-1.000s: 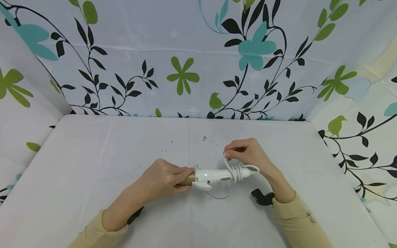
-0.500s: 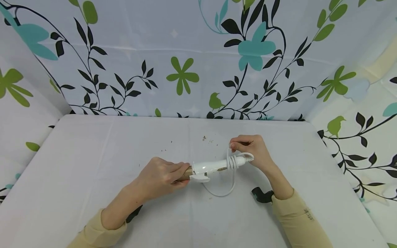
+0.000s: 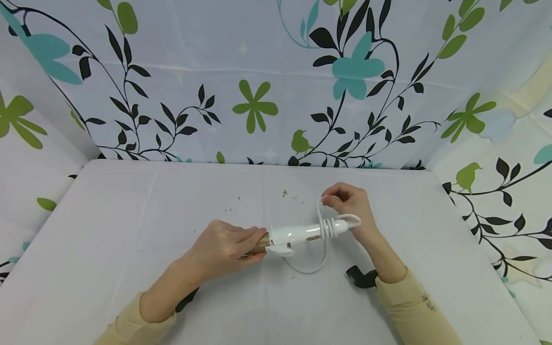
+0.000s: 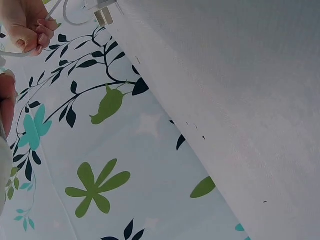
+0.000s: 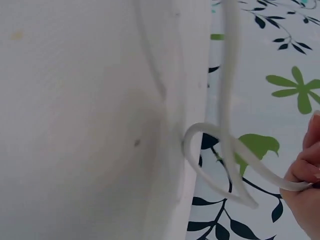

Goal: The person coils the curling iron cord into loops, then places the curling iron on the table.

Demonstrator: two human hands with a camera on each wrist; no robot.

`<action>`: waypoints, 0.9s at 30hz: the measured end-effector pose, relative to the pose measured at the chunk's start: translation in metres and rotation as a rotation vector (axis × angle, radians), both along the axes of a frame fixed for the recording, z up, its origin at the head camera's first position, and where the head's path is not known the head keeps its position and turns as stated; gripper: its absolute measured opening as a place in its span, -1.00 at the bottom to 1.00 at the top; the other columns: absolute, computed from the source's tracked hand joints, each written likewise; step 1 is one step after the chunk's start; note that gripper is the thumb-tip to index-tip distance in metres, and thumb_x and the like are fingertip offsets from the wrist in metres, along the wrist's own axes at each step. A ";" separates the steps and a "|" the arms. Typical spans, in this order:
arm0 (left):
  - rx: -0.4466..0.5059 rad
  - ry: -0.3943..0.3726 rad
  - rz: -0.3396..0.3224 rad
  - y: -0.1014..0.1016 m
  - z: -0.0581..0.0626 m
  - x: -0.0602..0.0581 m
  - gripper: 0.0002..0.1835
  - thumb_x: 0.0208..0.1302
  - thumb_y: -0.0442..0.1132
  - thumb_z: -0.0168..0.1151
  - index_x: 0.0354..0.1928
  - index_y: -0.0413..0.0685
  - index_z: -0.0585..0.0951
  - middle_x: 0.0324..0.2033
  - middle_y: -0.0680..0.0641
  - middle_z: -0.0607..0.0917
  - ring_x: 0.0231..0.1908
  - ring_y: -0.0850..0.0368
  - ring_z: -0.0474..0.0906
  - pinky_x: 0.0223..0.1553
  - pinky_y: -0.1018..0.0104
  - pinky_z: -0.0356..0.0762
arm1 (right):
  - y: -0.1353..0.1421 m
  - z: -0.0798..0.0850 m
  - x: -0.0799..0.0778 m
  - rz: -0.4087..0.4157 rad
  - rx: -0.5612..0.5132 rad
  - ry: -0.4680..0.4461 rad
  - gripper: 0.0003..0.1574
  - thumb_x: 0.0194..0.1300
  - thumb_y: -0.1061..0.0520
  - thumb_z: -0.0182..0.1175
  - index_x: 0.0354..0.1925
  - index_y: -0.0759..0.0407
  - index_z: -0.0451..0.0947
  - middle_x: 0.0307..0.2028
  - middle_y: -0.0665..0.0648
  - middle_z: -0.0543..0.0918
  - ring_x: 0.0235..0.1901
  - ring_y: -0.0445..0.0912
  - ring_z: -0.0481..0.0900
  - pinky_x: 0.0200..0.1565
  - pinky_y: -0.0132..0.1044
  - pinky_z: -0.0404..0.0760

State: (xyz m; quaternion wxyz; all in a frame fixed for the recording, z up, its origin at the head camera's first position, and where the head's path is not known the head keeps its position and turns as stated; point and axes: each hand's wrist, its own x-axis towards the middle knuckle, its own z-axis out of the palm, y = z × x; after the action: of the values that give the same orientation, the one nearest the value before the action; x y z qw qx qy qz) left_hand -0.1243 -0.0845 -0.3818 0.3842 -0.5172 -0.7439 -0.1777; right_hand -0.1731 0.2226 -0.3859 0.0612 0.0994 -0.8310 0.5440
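Observation:
My left hand (image 3: 230, 247) grips the gold barrel of a curling iron, whose white handle (image 3: 291, 235) points right and slightly away in the head view. The white cord (image 3: 329, 227) is wound in several turns round the handle's cord end. Above that end, my right hand (image 3: 351, 206) pinches the cord between thumb and fingers. A slack loop of cord hangs below the handle. In the right wrist view, the cord (image 5: 272, 177) runs into the curled fingers of the right hand (image 5: 302, 187). The left wrist view shows a white plug (image 4: 104, 14) beside the right hand (image 4: 27, 30).
A white-covered table (image 3: 108, 215) lies under the hands, with small brown specks (image 3: 284, 193) toward the back. Patterned cloth (image 3: 172, 72) stands behind it and at both sides. Dark wrist mounts (image 3: 361, 278) show by the sleeves.
Compared with a second ago, the right hand has moved away and a little right, keeping its pinch on the cord. The curling iron's handle end has swung away from the body.

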 end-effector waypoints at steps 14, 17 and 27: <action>0.203 -0.147 0.135 -0.003 0.001 0.000 -0.78 0.11 -0.23 0.43 -0.24 -0.21 0.72 -0.44 -0.03 0.80 -0.58 0.16 0.71 -0.59 0.34 0.57 | -0.003 -0.005 -0.003 -0.015 -0.102 -0.094 -0.73 0.51 0.20 0.08 0.05 0.35 0.53 -0.38 0.13 0.68 -0.49 -0.17 0.54 -0.37 -0.39 0.56; 0.246 -0.170 0.169 -0.003 0.004 0.000 -0.69 -0.13 -0.31 0.53 -0.25 -0.20 0.72 -0.45 -0.02 0.79 -0.61 0.20 0.68 -0.62 0.38 0.53 | -0.004 -0.005 -0.003 -0.018 -0.141 -0.124 -0.69 0.51 0.10 0.11 0.00 0.35 0.52 -0.43 0.10 0.66 -0.50 -0.14 0.51 -0.39 -0.39 0.55; 0.257 -0.247 0.321 -0.007 0.005 -0.002 -0.68 -0.11 -0.26 0.60 -0.26 -0.18 0.74 -0.41 -0.07 0.81 -0.58 0.18 0.71 -0.66 0.39 0.47 | -0.008 -0.011 -0.001 0.011 0.085 -0.026 -0.74 0.45 0.12 0.20 -0.14 0.33 0.65 -0.44 0.26 0.65 -0.50 -0.08 0.43 -0.48 -0.39 0.40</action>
State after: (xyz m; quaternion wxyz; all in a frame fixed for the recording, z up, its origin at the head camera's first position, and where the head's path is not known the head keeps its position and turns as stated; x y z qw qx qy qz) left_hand -0.1264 -0.0911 -0.3773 0.3762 -0.3135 -0.8292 -0.2696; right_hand -0.1745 0.2141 -0.3967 0.0432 0.0995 -0.8534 0.5099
